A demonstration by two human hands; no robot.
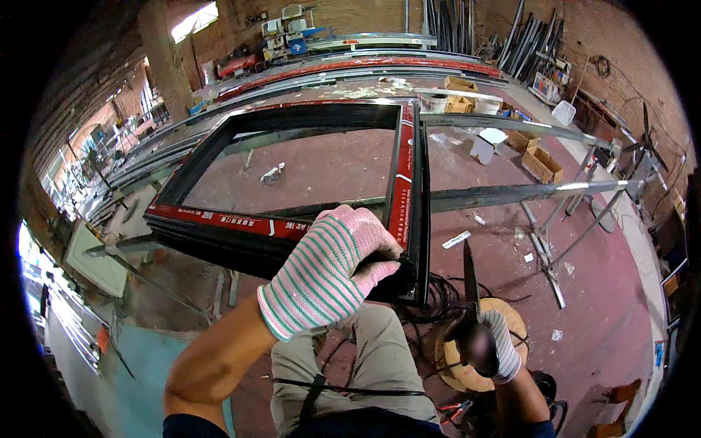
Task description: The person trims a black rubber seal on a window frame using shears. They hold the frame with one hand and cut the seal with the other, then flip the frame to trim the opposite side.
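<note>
A stack of black rectangular window frames with red printed film along the top lies in front of me. At its near right corner is my left hand, in a pink glove with green stripes. Its thumb and fingertips are closed together against the corner. Whatever lies between them, if anything, is too small to make out. Lower on the right, my gloved right hand is wrapped round a tool with a long, narrow dark blade. The blade points up and away from me, apart from the frames. The tool's dark handle end is blurred.
Metal rails on stands carry the frames. A round wooden stool top and black cables are beneath my right hand. Open cardboard boxes stand at the right. Long metal profiles lie across the back.
</note>
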